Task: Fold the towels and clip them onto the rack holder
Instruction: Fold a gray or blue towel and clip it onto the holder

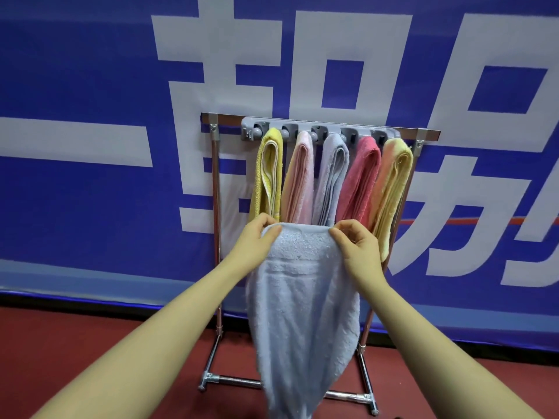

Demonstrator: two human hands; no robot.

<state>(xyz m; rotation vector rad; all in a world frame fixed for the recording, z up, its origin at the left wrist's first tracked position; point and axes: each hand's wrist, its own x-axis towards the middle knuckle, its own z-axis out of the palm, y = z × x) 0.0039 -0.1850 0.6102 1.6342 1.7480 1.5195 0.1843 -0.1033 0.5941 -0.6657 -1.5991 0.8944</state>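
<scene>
The left hand (257, 237) and the right hand (355, 240) each pinch a top corner of a pale blue towel (302, 313), thumbs on the near side and fingers curled over the top edge. The cloth hangs from that edge in a long drape, narrowing toward its bottom end, in front of the rack.

Behind it, five folded towels hang side by side from the grey clip holder (320, 130) on the top bar of the metal rack (216, 207): yellow (267, 173), pale pink (299, 179), light blue (331, 176), deep pink (360, 179) and peach (391, 182). Every clip I can see seems taken, though the right end of the holder is hard to read.

The step in hand looks like folding. To do it well, keep the top edge taut and level, bring the two corners together so the long sides meet, then smooth the drape into a narrow strip like its neighbours before offering the folded end to a clip. The loose lower end may twist if rushed.
</scene>
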